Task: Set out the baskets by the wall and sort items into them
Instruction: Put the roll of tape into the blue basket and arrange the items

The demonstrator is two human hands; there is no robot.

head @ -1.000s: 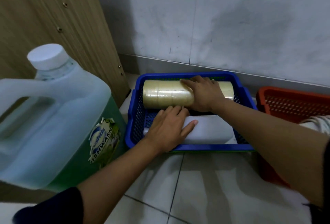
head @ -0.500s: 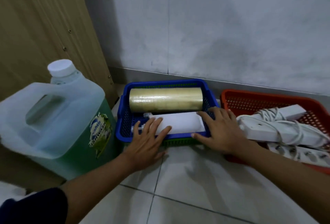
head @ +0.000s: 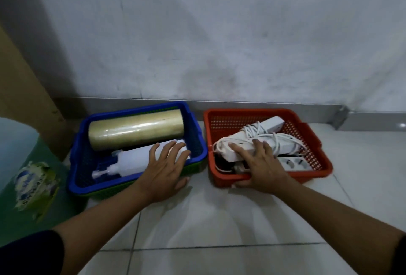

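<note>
Two baskets are set side by side on the tiled floor against the wall (head: 219, 33), so the setting-out looks all but done. The blue basket (head: 195, 125), which seems to be nested in a green one, holds a tape roll (head: 136, 131) at the back and a white bottle (head: 131, 160) lying in front of it. The red basket (head: 312, 134) holds power strips (head: 283, 143) tangled in their white cords, with a further strip (head: 294, 164) lying lower down. The left hand (head: 163, 171) is laid flat, fingers spread, over the blue basket's near rim and the bottle's end, with nothing clasped. The right hand (head: 261, 169) is pressed on the red basket's near rim, fingers resting on a strip; whether the thumb is hooked under the rim cannot be told. A green jug (head: 24, 165) is left on the floor just beside the blue basket, outside both. Sorting is judged mostly finished; a last nudge of the baskets toward the wall may remain, and perhaps the jug.
</note>
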